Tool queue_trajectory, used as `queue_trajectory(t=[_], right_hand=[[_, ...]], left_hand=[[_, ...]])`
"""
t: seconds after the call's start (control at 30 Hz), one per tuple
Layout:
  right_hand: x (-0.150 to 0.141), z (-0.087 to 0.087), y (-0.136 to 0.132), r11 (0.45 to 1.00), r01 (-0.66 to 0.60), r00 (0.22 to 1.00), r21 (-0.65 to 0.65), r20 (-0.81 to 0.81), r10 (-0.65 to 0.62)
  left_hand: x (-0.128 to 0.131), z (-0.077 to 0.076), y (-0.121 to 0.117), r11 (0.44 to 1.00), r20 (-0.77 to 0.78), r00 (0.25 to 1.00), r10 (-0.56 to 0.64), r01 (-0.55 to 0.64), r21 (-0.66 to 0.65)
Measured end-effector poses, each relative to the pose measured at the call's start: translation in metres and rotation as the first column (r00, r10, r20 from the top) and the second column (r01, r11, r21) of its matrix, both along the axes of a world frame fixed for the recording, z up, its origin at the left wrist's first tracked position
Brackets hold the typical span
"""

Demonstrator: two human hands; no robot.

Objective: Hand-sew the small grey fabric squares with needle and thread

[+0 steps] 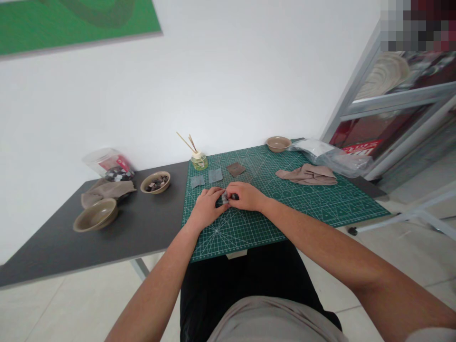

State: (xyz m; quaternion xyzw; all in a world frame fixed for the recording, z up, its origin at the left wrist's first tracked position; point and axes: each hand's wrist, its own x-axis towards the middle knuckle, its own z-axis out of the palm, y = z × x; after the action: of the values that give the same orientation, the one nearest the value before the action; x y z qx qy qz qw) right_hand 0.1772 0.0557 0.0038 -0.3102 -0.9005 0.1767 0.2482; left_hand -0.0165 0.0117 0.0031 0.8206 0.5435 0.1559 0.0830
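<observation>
On the green cutting mat [249,230], a small grey patterned piece [225,197] lies between my two hands. My left hand [207,209] holds its left side, with thumb and fingers closing in on the edge. My right hand [246,196] is curled from the other side, its fingers wrapped around a small dark object [234,196] that is mostly hidden. Just beyond my hands lie a small grey square [197,181], a second grey square [215,175] and a brown square [235,169], all flat on the mat.
A reed diffuser [199,161] stands at the mat's back left. Leftward are a bowl of dark chips [156,182], another bowl [96,215], a cloth [107,190] and a clear bag [110,164]. Rightward sit a brown bowl [279,143], a crumpled cloth [309,175] and a plastic bag [331,154].
</observation>
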Motion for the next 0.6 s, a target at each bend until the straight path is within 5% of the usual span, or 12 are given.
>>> queue_trajectory(t=[0.1, 0.37, 0.6], right_hand=[[-0.0012, -0.0029, 0.0031, 1.0, -0.014, 1.0, -0.004, -0.018, 0.014], [-0.0028, -0.0036, 0.0027, 0.982, 0.184, 0.981, 0.032, 0.06, -0.186], [-0.0023, -0.0041, 0.0037, 0.986, 0.164, 0.985, 0.031, 0.052, -0.165]], left_hand=[[0.0004, 0.0003, -0.0005, 1.0, 0.003, 1.0, -0.001, 0.001, 0.009], [0.0009, 0.0004, -0.0004, 1.0, 0.007, 1.0, -0.008, 0.008, 0.017], [0.0001, -0.0011, -0.0004, 1.0, 0.001, 1.0, -0.006, 0.006, 0.022]])
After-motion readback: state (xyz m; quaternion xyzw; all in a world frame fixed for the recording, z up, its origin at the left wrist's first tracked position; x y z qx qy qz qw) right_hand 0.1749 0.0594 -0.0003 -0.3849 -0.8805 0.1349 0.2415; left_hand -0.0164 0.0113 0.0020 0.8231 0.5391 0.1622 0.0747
